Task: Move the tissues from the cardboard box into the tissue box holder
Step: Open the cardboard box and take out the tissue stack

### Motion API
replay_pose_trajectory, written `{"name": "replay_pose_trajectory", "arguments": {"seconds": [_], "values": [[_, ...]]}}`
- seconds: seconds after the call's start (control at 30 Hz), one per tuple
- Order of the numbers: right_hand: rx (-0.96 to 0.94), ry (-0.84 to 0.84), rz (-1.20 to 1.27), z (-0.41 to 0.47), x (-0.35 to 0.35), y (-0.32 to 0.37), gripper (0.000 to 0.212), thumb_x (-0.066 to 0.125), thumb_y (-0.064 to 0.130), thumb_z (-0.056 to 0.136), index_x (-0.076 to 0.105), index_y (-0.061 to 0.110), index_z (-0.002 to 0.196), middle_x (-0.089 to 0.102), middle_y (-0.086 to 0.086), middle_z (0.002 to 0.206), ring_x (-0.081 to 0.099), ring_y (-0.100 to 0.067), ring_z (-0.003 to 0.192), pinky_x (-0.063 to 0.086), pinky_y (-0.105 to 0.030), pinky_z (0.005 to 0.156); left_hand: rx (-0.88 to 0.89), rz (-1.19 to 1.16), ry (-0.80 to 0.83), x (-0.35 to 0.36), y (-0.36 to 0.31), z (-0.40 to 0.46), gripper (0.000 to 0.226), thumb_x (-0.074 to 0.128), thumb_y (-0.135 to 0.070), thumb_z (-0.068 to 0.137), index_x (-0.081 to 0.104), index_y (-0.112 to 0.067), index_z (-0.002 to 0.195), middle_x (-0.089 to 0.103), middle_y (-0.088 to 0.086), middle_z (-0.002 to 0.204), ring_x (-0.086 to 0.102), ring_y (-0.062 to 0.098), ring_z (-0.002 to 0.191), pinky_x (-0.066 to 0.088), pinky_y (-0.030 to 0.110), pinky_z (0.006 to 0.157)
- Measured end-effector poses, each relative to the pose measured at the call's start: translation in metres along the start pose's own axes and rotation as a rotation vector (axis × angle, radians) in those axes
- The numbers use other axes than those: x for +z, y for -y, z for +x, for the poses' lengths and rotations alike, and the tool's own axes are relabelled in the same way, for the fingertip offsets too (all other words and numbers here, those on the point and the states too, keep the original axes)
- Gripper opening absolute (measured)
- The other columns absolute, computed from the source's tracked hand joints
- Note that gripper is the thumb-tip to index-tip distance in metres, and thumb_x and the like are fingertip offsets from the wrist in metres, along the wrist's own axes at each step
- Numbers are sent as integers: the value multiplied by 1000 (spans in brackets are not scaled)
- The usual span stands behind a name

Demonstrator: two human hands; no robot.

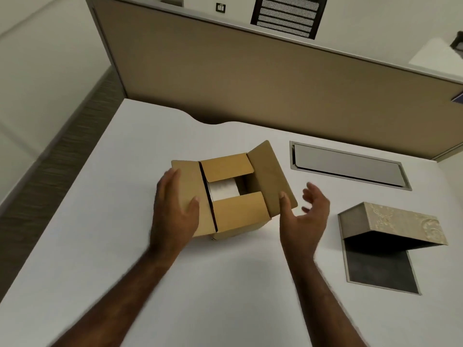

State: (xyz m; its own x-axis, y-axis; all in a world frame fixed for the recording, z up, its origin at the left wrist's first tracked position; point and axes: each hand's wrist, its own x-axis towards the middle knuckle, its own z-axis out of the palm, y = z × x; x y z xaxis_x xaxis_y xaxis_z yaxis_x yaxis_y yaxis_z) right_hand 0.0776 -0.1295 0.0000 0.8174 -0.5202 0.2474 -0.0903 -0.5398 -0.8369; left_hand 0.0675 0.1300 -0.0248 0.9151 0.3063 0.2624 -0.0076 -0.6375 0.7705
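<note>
The plain brown cardboard box holds white tissues; the tan tissue box holder has a leafy pattern; the table is white.

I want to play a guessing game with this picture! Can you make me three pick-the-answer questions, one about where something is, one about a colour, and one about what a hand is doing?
1. Where is the tissue box holder?
A. to the right of the cardboard box
B. inside it
C. on top of it

2. What colour are the tissues inside the box?
A. blue
B. white
C. red

3. What is the left hand doing?
A. holding a pen
B. resting on the box's left flap
C. lifting the holder

Answers: 1 A, the holder lies apart on the table. 2 B, white shows between the flaps. 3 B, its palm lies flat on the flap, while the right hand is open with its thumb on the right flap.
</note>
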Motion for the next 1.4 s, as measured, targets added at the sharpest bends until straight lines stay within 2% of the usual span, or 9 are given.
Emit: {"name": "replay_pose_trajectory", "arguments": {"seconds": [0.17, 0.23, 0.33, 0.63, 0.87, 1.1, 1.27, 1.33, 1.4], "values": [[-651, 347, -99, 10, 15, 29, 27, 76, 33, 100, 72, 14, 118, 76, -1, 113, 70, -18, 101, 60, -37, 84, 147, 352, 419, 9, -11, 76, 94, 69, -55, 90, 22, -18, 163, 17, 8, 175, 12, 30, 161, 10, 42, 127], [-678, 669, -296, 11, 28, 36, 45, 74, 49, 97, 71, 19, 131, 72, -2, 135, 65, -20, 125, 58, -44, 102, 168, 463, 578, 16, -12, 94, 105, 68, -63, 88, 12, -19, 165, 13, 8, 176, 11, 30, 162, 10, 46, 129], [-623, 982, -567, 10, 41, 34, 85, 69, 72, 91, 49, 26, 160, 49, 1, 168, 32, -21, 161, 28, -45, 130, 229, 578, 685, 24, -12, 105, 106, 68, -64, 87, 13, -18, 165, 25, 9, 173, 27, 32, 157, 24, 47, 127], [-773, 610, -392, -12, -8, 20, 51, 66, 65, 98, 77, 24, 126, 77, 5, 119, 65, -19, 116, 51, -38, 99, 130, 198, 597, 11, -1, 116, 54, 46, -49, 105, 55, -16, 146, 67, 9, 140, 63, 30, 125, 50, 40, 101], [-705, 538, -226, -63, -49, -32, 36, 66, 55, 103, 81, 22, 106, 78, 4, 128, 65, -15, 131, 47, -37, 113, -52, 21, 409, 16, 1, 115, 50, 42, -38, 109, 43, -12, 152, 70, 14, 128, 68, 31, 114, 57, 48, 101], [-484, 570, -258, -79, -45, -34, 47, 52, 62, 106, 80, 25, 113, 78, 7, 127, 71, -14, 120, 62, -45, 98, -270, 84, 295, 36, 10, 121, 69, 56, -39, 104, 25, -15, 161, 66, 15, 137, 63, 38, 126, 52, 53, 106], [-48, 566, -52, -21, -29, 26, 44, 61, 72, 94, 73, 39, 121, 73, 28, 105, 71, 1, 102, 59, -26, 82, -86, 140, 77, 22, 8, 92, 70, 71, -31, 94, 38, -16, 154, 59, 12, 145, 56, 33, 131, 49, 50, 106], [95, 702, -75, 6, -10, 46, 58, 61, 74, 94, 66, 34, 135, 67, 26, 110, 66, 1, 102, 52, -21, 78, -14, 117, 10, 18, -1, 69, 63, 70, -29, 95, 43, -16, 150, 59, 13, 145, 55, 31, 132, 47, 43, 105], [132, 815, -153, 26, 17, 56, 49, 61, 67, 99, 66, 22, 118, 62, 16, 96, 59, -3, 88, 43, -20, 69, 53, 103, 5, 18, -11, 46, 56, 69, -27, 96, 49, -14, 146, 59, 13, 143, 53, 30, 133, 44, 41, 111]]}}
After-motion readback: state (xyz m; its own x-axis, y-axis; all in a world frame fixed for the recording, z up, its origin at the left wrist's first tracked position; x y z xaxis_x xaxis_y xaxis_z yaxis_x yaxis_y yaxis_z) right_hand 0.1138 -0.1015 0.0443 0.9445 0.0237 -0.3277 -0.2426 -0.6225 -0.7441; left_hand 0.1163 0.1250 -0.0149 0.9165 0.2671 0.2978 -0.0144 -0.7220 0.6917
